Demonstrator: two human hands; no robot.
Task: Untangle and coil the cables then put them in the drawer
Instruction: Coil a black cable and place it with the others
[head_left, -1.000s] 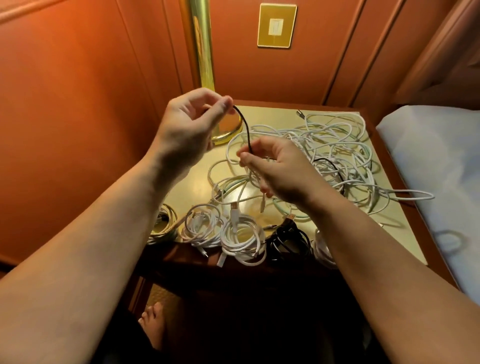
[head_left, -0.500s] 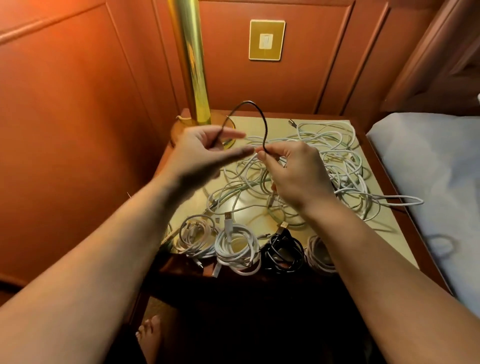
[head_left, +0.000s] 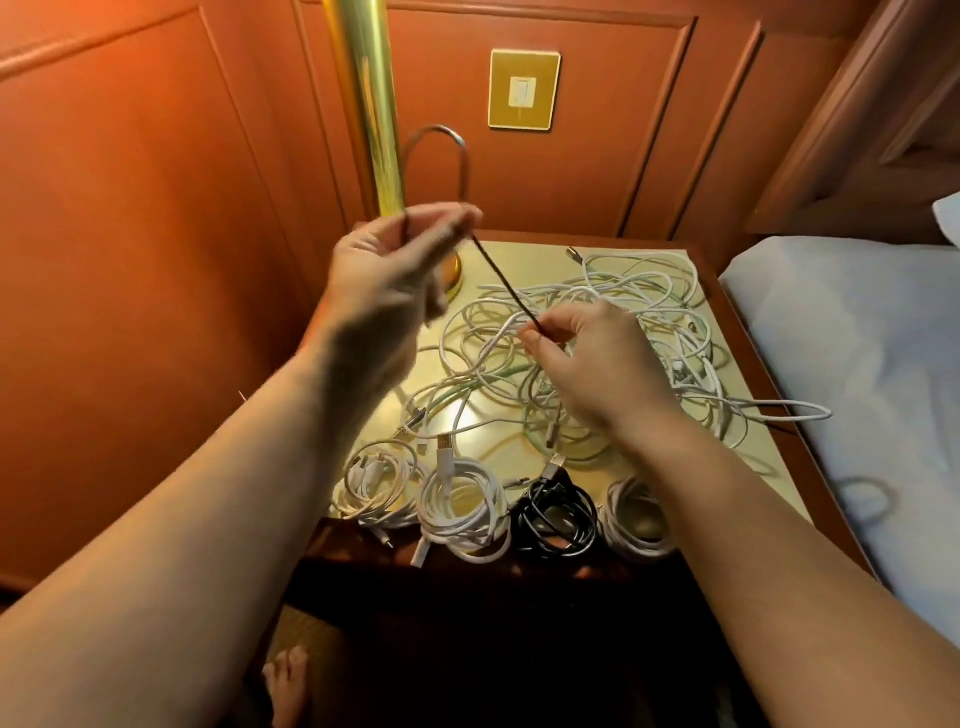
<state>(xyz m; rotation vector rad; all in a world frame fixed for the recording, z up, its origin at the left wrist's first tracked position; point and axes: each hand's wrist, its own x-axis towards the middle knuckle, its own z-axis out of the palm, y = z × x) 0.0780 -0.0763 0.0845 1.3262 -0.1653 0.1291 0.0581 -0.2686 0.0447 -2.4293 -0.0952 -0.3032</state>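
Black cable (head_left: 503, 283): mid-frame, above the table; one loop standing up over the left hand, a straight run slanting down right to the right hand.
Left hand (head_left: 387, 270): raised at centre left, fingers curled round the base of the loop, gripping both strands where they meet.
Right hand (head_left: 587, 353): centre of frame, thumb and forefinger pinching the cable's lower run, other fingers loosely curled.
Step in hand: coiling the black cable, judged from the single loop made so far.
Doing it well: probably best to feed slack through the right pinch, lay each new turn the same size as the first, keep the left grip firm at the crossing, and avoid dragging the white tangle (head_left: 597, 353) along.
White tangle: spread over the upper right of the table (head_left: 779, 488), under the right hand, still to be sorted.
Finished coils: three white coils (head_left: 462, 512) and one black coil (head_left: 553, 514) in a row at the table's near edge.
Drawer: not visible; nothing seen inside any container.
Lamp post (head_left: 366, 104): brass, upper centre, behind the loop.
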